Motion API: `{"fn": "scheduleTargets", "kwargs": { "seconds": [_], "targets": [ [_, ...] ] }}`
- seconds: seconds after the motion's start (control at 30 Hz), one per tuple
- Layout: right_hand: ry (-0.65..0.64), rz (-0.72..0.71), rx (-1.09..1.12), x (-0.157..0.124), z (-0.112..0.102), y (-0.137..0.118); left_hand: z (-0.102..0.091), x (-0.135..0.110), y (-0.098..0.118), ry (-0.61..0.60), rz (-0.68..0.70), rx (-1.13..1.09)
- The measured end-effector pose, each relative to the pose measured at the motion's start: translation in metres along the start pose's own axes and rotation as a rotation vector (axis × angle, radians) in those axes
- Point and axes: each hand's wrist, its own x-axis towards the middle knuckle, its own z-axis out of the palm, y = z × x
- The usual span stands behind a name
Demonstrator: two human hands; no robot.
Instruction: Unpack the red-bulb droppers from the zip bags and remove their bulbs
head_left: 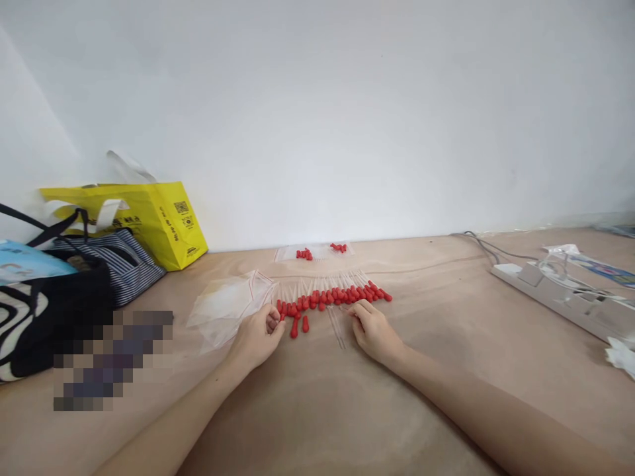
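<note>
My left hand [255, 336] is closed in a pinch at the left end of a row of red rubber-bulb droppers [340, 295]. A red rubber bulb shows at its fingertips. My right hand [374, 329] is closed too, its fingertips on a thin clear glass tube [346, 309] that points left. Between the hands, several bare glass tubes [336, 327] lie on the table. Two loose red bulbs [305, 324] rest just right of my left hand. The droppers in the row lie side by side, clear tips pointing away from me.
Clear zip bags [223, 304] lie left of the row; another bag [320, 252] with red-bulbed droppers is by the wall. A yellow bag [181, 228], a striped pouch [116, 264] and a black-and-white bag [74, 317] stand left. A power strip [546, 294] with cables lies right.
</note>
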Motion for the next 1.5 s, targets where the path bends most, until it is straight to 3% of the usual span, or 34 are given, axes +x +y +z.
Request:
{"fn": "scheduleTargets", "kwargs": {
  "seconds": [0.17, 0.37, 0.47, 0.63, 0.73, 0.93, 1.23, 1.33, 1.5],
  "targets": [
    [-0.014, -0.032, 0.047, -0.001, 0.004, -0.007, 0.004, 0.002, 0.002, -0.062, -0.075, -0.077],
    [-0.071, -0.036, 0.052, 0.0, 0.001, -0.014, 0.01, 0.002, -0.003, -0.097, -0.126, -0.387],
    [-0.088, -0.057, 0.067, 0.001, -0.001, -0.015, 0.007, 0.004, -0.004, -0.032, -0.071, -0.266],
    [-0.078, -0.059, 0.134, 0.002, -0.005, -0.014, 0.0, 0.013, 0.005, 0.128, 0.178, 0.087],
    [-0.025, -0.026, 0.158, 0.002, -0.007, -0.011, 0.001, 0.021, 0.011, 0.079, 0.227, 0.164],
    [0.059, -0.029, 0.179, 0.001, -0.011, -0.007, 0.009, 0.028, 0.011, -0.02, 0.148, 0.119],
    [0.143, -0.077, 0.109, -0.001, -0.008, -0.002, -0.007, 0.014, 0.009, 0.276, 0.093, 0.023],
    [0.198, -0.115, 0.029, -0.001, -0.011, -0.003, -0.003, 0.004, 0.011, 0.317, 0.196, -0.035],
    [0.196, -0.235, -0.163, 0.0, -0.019, -0.01, 0.019, -0.008, 0.024, 0.189, 0.436, -0.097]
  ]
}}
